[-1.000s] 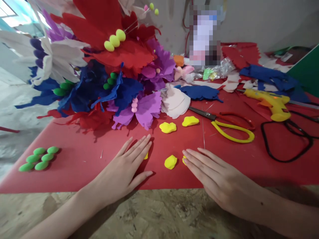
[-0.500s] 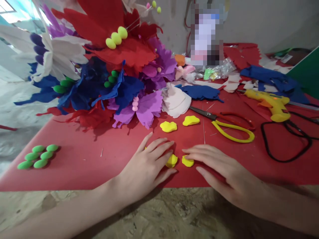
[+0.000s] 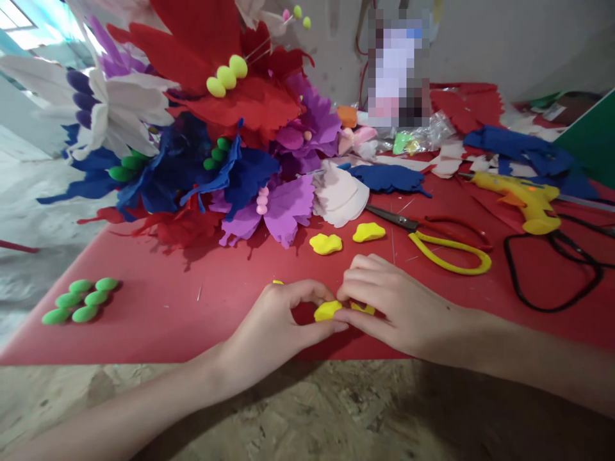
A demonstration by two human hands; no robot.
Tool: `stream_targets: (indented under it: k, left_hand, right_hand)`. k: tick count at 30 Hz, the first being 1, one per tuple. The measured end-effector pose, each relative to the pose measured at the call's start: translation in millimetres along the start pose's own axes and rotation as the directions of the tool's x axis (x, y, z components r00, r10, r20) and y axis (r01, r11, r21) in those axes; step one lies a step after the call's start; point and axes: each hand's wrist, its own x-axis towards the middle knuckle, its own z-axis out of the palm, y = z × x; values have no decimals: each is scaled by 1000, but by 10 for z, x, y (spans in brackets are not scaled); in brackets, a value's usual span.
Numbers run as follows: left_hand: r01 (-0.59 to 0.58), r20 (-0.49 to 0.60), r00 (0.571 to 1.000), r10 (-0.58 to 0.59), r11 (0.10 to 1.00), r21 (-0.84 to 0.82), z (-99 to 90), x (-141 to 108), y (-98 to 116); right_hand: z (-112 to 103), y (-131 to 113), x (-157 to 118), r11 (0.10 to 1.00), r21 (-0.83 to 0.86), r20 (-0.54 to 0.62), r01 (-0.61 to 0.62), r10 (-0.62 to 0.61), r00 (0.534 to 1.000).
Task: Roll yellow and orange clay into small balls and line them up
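Note:
A yellow clay-like lump is pinched between my two hands near the front edge of the red tabletop. Thumb and fingers of my left hand curl round its left and near side. From the other side, my right hand closes its fingertips on the lump's right end. Partly covered by the right hand lies a second yellow lump. A sliver of another yellow lump shows behind the left hand. Farther back rest two more, one yellow lump left of the other yellow lump.
Scissors and a yellow glue gun with a black cord lie right. Several green ovals sit left, near a thin pin. Cloth butterflies crowd the back left; white and blue cut pieces lie centre back.
My hands have drawn together over the table. Their fingers, stretched out before, are now bent and closed on the yellow lump between them.

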Motion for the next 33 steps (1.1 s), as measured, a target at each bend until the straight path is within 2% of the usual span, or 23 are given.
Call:
stream_targets:
  k: [4,8,10,12,15,19,22,26,30,33]
  left_hand:
    - [58,-19,998,-60,996,-71,-34,7,19]
    - [113,18,993,-112,965,-238,-37,15,29]
    - [157,60,988,-145,923,-352,-33,24,28]
    - [186,88,982,-164,886,-424,-29,32,26]
    - [193,105,981,-163,870,-454,-29,36,34]
    - [188,135,981,-140,866,-463,-41,25,57]
    - [182,167,979,-115,866,-466,-55,17,72]
    - [228,249,960,-126,867,-444,-70,22,80]
    - [259,305,942,-139,878,-401,-87,29,78]
    - [251,354,930,-101,877,-409,-106,23,91]
  right_hand:
    - [16,-20,23,984,174,-46,-49,57,997]
    - [-46,17,40,899,365,35,-242,247,968]
    - [-78,31,53,873,377,62,-308,308,949]
    - [-95,29,67,886,347,73,-307,301,951]
    - [-99,7,74,942,234,95,-239,222,970]
    - [-108,16,45,999,39,50,-4,3,999]
    - [-133,52,33,982,-125,6,142,-142,990]
    - [-163,60,63,913,-307,70,268,-259,963]
    - [-168,30,77,890,-301,121,344,-322,939]
    - [-167,21,49,913,-203,56,354,-350,935]
